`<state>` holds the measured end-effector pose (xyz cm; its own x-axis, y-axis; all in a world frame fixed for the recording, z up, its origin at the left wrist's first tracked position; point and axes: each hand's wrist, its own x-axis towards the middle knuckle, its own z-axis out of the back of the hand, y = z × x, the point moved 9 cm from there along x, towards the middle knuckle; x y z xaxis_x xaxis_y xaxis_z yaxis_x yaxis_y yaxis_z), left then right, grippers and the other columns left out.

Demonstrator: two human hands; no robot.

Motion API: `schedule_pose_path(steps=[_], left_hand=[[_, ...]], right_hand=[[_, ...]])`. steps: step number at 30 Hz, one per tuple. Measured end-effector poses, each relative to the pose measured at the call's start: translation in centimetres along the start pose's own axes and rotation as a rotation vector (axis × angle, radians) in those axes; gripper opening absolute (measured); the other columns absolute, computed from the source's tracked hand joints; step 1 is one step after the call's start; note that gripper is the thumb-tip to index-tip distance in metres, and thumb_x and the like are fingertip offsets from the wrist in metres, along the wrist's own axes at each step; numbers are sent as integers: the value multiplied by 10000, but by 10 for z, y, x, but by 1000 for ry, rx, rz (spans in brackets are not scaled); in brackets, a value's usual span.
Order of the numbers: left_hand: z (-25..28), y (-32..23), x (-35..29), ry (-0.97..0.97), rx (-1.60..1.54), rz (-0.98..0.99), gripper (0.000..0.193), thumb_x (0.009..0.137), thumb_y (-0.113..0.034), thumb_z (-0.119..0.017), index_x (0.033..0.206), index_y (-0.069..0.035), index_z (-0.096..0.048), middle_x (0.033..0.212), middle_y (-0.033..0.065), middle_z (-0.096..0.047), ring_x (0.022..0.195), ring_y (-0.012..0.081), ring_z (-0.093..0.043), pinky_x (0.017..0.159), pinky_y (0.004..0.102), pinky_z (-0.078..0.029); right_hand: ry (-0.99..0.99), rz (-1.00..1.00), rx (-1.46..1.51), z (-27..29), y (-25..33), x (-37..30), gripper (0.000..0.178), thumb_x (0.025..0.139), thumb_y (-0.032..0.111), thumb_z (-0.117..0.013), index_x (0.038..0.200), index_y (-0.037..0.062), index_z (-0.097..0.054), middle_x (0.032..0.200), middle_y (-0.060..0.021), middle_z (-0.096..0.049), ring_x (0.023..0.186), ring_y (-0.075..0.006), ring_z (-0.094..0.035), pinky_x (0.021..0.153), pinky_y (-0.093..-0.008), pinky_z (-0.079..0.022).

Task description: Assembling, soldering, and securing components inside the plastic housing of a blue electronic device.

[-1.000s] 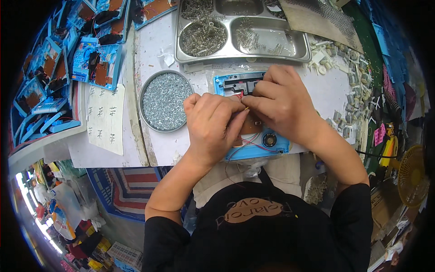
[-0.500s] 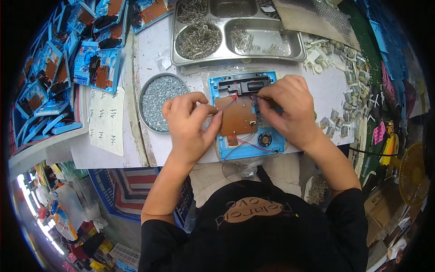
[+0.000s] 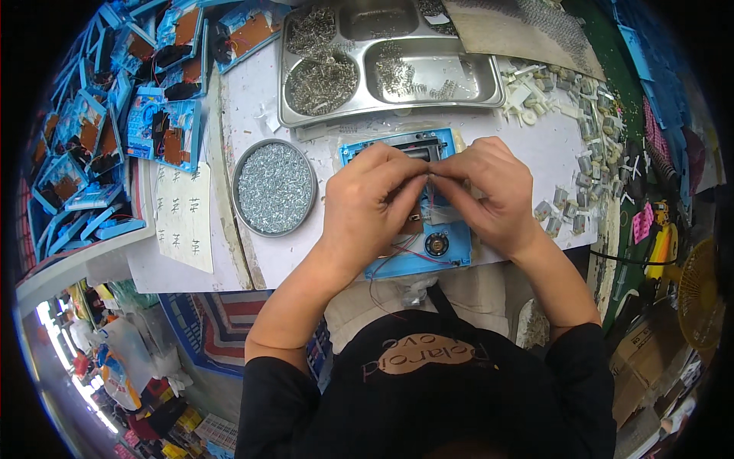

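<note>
While your left hand [image 3: 365, 196] and right hand [image 3: 493, 195] are pinching narrowly above the blue casing [image 3: 457, 239], frame centre | grip contents: cannot tell | you're best leaving the red wires [image 3: 417, 253] slack

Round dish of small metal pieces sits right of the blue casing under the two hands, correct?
Wrong side: the head view shows the round dish of small metal pieces left of the blue casing, which is under the left hand and right hand.
</note>
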<state>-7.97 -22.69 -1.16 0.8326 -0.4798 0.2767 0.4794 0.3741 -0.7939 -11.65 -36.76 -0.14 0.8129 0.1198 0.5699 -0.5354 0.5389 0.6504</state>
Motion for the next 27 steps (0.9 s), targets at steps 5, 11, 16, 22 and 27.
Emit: schedule_pose_path(steps=[5,11,16,22,27], left_hand=[[-2,-5,0,-59,-32,-103,164,799,22,-747,956,-22,-729,922,116,-709,828,263,-710,716,329,-562],[-14,3,0,-12,-31,-82,141,815,56,-726,941,-5,-708,917,142,-718,797,248,-696,715,317,-551],[-13,-9,-6,-43,59,-84,126,816,60,-715,919,-10,-701,902,139,-691,794,262,-681,708,329,-538],[-14,-25,-4,-28,293,-221,137,764,-85,-770,886,-86,-708,926,53,-623,875,244,-606,790,379,-397],[-16,-20,1,-25,322,-198,145,712,-108,-782,837,-102,-710,998,36,-592,949,257,-535,848,411,-353]], right_hand=[[4,87,6,5,3,2,180,728,72,-811,867,75,-696,798,-50,-682,708,-250,-622,659,-362,-462],[17,41,28,37,-1,-10,194,741,-29,-788,893,31,-682,805,-72,-660,736,-238,-618,681,-345,-472],[-749,-574,-184,221,-37,-135,121,900,-7,-686,1014,29,-670,929,-28,-656,835,-114,-608,767,-265,-499],[-1098,-679,238,325,-118,-212,349,945,148,-731,1256,89,-585,835,14,-597,710,-83,-556,688,-281,-504],[-1085,-805,-201,354,-132,-184,380,1031,392,-579,1200,88,-731,886,15,-625,698,-64,-488,672,-223,-417]])
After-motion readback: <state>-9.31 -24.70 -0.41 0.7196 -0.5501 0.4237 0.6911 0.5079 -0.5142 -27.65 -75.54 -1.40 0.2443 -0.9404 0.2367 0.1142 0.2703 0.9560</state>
